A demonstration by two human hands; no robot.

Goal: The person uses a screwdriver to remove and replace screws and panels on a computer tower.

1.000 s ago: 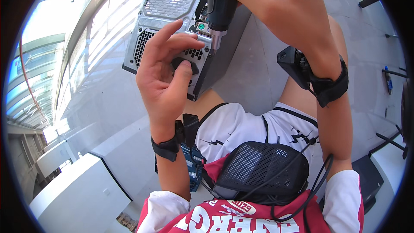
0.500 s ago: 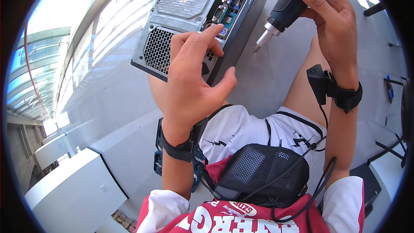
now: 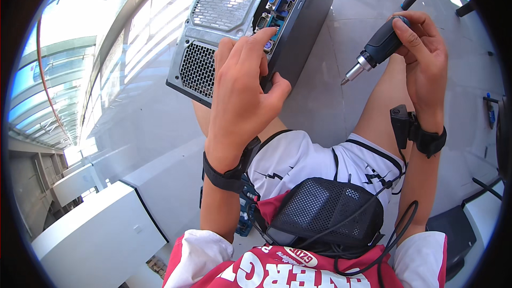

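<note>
A desktop computer tower (image 3: 314,26) lies in front of me, its metal back with vent grilles and blue and teal ports turned toward me. My left hand (image 3: 240,85) is at the lower edge of that back panel. Its index fingertip rests by the ports and its thumb is bent against the dark side of the case; the other fingers are partly hidden. In my right hand (image 3: 424,58) is a dark ratchet screwdriver (image 3: 381,45), gripped by the handle end. Its silver tip points down and left, apart from the tower.
A blue tool case (image 3: 245,210) sits beside my left thigh, partly hidden by my arm. A black mesh pouch (image 3: 325,213) with cables rests at my waist. Far right are a blue-handled tool (image 3: 489,109) and a black chair (image 3: 453,240); a white counter (image 3: 101,234) stands lower left.
My right hand has lowered the screwdriver and moved it slightly right, away from the tower. My left thumb has come in closer to the case side.
</note>
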